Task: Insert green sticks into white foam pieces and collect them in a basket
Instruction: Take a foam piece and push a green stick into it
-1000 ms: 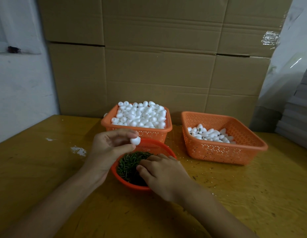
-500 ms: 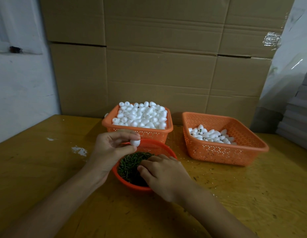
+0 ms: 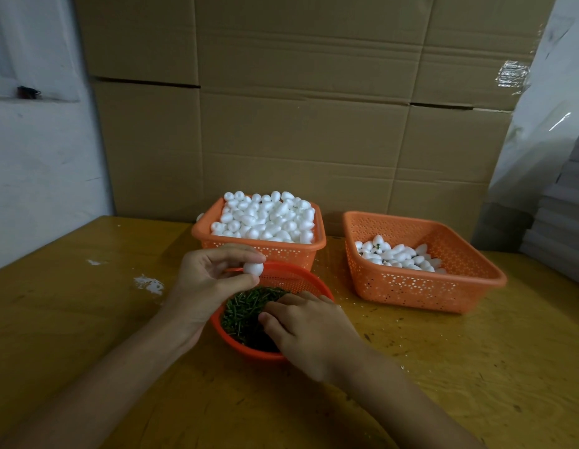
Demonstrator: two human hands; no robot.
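- left hand (image 3: 213, 283) pinches one white foam piece (image 3: 254, 268), thumb and forefinger, over round orange bowl (image 3: 249, 350).
- right hand (image 3: 310, 332) curled down into green sticks (image 3: 242, 311) in bowl; whether it grips one, cannot tell.
- right basket (image 3: 411, 286) partly filled; heaped foam basket (image 3: 291, 251) behind bowl.

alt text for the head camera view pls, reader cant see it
A person's left hand pinches a white foam piece above a round orange basket of green sticks, while the right hand reaches into the sticks. Behind, on the wooden table, stand a heaped basket of foam pieces and, to its right, a sparser basket.
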